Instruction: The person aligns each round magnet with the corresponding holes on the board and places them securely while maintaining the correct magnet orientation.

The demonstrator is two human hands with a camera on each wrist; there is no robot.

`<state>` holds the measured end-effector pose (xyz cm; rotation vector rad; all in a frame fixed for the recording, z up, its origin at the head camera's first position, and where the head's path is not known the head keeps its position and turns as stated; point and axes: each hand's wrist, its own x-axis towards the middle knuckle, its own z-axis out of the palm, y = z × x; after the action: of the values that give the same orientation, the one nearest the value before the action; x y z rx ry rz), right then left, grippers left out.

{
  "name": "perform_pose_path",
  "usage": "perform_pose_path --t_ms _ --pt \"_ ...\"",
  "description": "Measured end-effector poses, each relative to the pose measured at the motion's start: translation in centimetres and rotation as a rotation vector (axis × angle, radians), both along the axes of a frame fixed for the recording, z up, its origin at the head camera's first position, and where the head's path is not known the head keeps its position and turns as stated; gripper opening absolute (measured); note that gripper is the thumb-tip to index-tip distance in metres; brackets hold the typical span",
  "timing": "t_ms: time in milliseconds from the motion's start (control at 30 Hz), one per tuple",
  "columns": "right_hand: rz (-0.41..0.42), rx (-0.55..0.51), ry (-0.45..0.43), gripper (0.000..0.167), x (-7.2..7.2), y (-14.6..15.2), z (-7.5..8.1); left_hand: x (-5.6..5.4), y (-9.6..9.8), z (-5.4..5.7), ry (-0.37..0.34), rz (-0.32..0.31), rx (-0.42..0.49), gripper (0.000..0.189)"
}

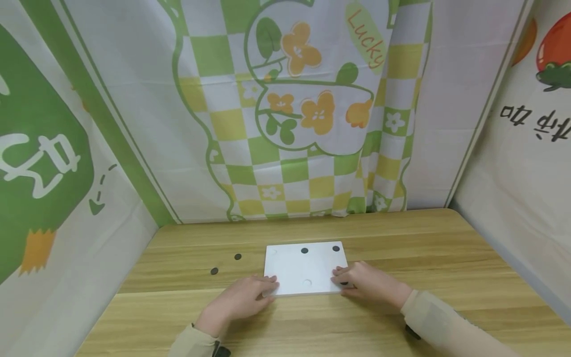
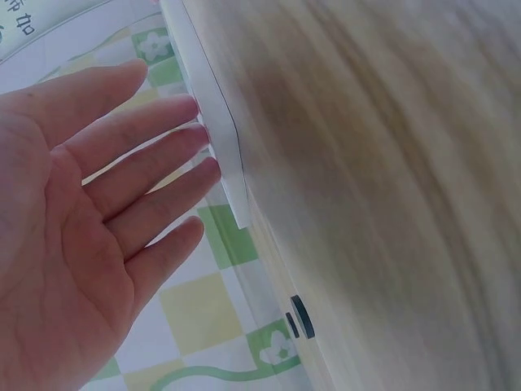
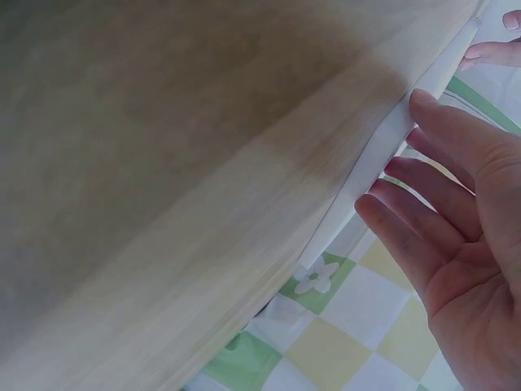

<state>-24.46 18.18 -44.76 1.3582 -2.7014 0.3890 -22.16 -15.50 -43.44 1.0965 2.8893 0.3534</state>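
A white rectangular board (image 1: 292, 270) with shallow round recesses lies flat on the wooden table. Two black discs (image 1: 305, 250) sit along its far edge, and a third shows partly beneath the right hand's fingers. A white recess (image 1: 274, 252) shows at the far left, another at the near middle. My left hand (image 1: 247, 296) touches the board's near left corner, its fingertips (image 2: 210, 169) fairly straight and hiding that corner. At the near right corner, my right hand (image 1: 368, 282) rests its extended fingers on the board, with the thumb at the front edge.
Two loose black discs (image 1: 238, 257) lie on the table (image 1: 428, 258) left of the board. A green and yellow checked curtain (image 1: 290, 173) hangs behind the table's far edge. Printed fabric walls (image 1: 513, 183) stand at both sides.
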Motion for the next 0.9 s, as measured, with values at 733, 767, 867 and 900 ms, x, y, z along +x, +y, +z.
perform_pose_path --t_ms 733,767,867,900 --pt "0.012 -0.007 0.019 0.031 -0.1 0.0 0.0 -0.7 -2.8 -0.1 0.039 0.033 0.16 0.039" --pt "0.014 -0.012 0.019 0.031 -0.1 0.0 -0.1 -0.7 -3.0 -0.2 0.04 0.04 0.166 0.039" --pt "0.016 -0.022 0.019 0.031 -0.1 0.1 -0.2 -0.8 -3.4 -0.2 0.042 0.058 0.175 0.039" --pt "0.017 -0.025 0.016 0.03 -0.2 0.1 -0.2 -0.9 -3.5 -0.2 0.037 0.066 0.178 0.039"
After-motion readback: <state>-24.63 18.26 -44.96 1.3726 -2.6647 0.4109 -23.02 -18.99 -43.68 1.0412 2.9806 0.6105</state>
